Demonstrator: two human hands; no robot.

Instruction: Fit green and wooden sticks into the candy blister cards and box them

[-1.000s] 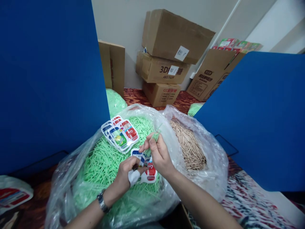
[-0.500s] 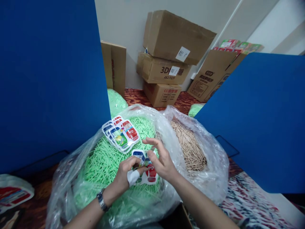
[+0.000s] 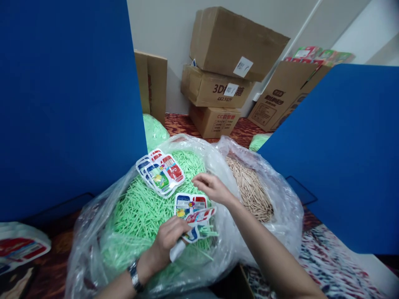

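Note:
My left hand [image 3: 171, 236], with a white wrap on the thumb and a watch at the wrist, grips a printed pouch [image 3: 199, 216] with a red cola picture. The pouch is tilted. Green sticks show at its right end; I cannot tell whether they are inside it. Behind it, another pouch [image 3: 181, 202] lies on the heap of green sticks [image 3: 140, 211] in a clear plastic bag [image 3: 84, 249]. My right hand [image 3: 213, 187] hovers over the heap's right side, fingers curled together; anything in them is hidden. Several overlapping pouches [image 3: 160, 177] lie farther back on the sticks.
Beside the green heap, a second clear bag holds tan sticks [image 3: 249, 189]. Blue panels [image 3: 68, 108] flank both sides. Stacked cartons [image 3: 215, 89] stand by the wall, with another carton [image 3: 277, 97] to their right. Light stacked packaging [image 3: 23, 245] sits at lower left.
My right hand has moved off the held pouch, and its fingers have curled together. My left hand has tilted the pouch, uncovering the one behind. The view has shifted slightly.

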